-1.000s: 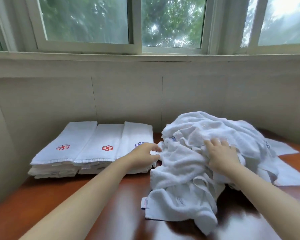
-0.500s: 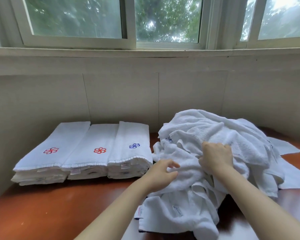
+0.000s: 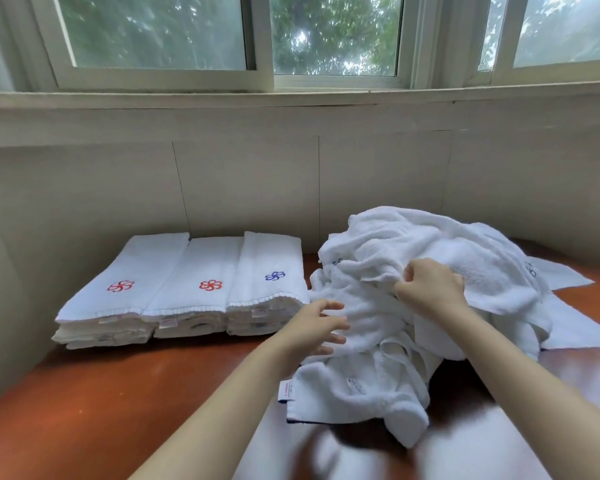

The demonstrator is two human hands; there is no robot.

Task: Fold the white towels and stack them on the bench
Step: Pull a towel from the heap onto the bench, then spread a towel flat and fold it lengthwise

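Rumpled white towel heap [image 3: 430,271], right hand [image 3: 430,289] pinching, 3 folded stacks [image 3: 187,292]

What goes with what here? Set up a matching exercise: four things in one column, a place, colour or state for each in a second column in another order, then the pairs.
Column one:
1. leftmost folded white towel stack
2. rightmost folded white towel stack
3. loose heap of white towels
4. right hand

Column two:
A. pinching a fold of cloth
B. blue flower emblem on top
C. unfolded, crumpled on the reddish-brown wooden bench
D. red flower emblem on top

Pairs: 1-D, 2-B, 3-C, 4-A
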